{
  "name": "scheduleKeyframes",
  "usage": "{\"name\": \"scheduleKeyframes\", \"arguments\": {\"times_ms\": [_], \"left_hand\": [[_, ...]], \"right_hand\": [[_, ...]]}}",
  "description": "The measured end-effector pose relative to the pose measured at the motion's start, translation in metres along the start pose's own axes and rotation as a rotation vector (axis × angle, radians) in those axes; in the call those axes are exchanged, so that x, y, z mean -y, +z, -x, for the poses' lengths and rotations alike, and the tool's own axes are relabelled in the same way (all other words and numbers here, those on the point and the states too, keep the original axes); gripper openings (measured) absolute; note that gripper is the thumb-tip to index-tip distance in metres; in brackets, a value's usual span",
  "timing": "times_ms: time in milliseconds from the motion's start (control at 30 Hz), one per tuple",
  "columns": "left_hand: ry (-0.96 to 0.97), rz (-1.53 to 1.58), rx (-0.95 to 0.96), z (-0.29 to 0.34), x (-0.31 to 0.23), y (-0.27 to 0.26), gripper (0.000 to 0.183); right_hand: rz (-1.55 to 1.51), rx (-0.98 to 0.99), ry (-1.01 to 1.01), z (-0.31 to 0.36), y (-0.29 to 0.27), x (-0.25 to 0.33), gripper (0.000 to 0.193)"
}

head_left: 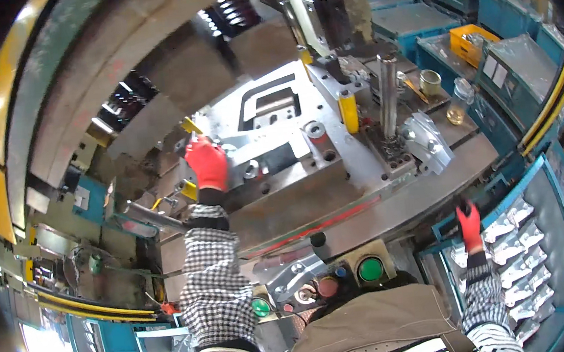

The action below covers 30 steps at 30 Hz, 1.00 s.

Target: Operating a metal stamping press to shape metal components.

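Note:
My left hand [207,164], in a red glove, reaches over the left side of the metal die [283,183] in the press. Its fingers are bent together near the edge of the bright plate, and what they hold, if anything, is hidden. My right hand [469,224], also gloved in red, is at the near left edge of a blue bin [546,181]. Its fingers are apart, with nothing visible between them. Rows of shiny stamped metal parts [520,241] lie in that bin. A bent metal part [294,270] rests by the control buttons in front of me.
A steel guide post [388,98] rises right of the die, with another formed metal part [428,141] beside it. Green push buttons [371,269] sit on the near panel. A clear jar [459,101] and a yellow crate [473,43] stand at the far right.

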<state>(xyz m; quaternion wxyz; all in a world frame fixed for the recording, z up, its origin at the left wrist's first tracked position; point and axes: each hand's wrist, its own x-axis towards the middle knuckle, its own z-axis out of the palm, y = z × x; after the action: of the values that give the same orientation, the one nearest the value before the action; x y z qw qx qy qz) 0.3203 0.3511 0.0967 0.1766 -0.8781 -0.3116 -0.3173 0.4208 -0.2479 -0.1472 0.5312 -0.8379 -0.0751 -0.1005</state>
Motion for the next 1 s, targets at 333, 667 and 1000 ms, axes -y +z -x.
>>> {"name": "scheduleKeyframes", "arguments": {"times_ms": [333,667,1000], "left_hand": [[-0.186,0.9,-0.25,0.095,0.064,-0.141,0.029],[-0.336,0.749,0.181,0.323,0.041,-0.135,0.025],[-0.55,0.488,0.111,0.395,0.008,-0.058,0.035]], "right_hand": [[0.747,0.252,-0.16,-0.167,0.049,0.038,0.067],[0.866,0.416,0.024,-0.208,0.067,0.029,0.066],[0.579,0.167,-0.251,-0.183,0.059,0.087,0.059]]}}
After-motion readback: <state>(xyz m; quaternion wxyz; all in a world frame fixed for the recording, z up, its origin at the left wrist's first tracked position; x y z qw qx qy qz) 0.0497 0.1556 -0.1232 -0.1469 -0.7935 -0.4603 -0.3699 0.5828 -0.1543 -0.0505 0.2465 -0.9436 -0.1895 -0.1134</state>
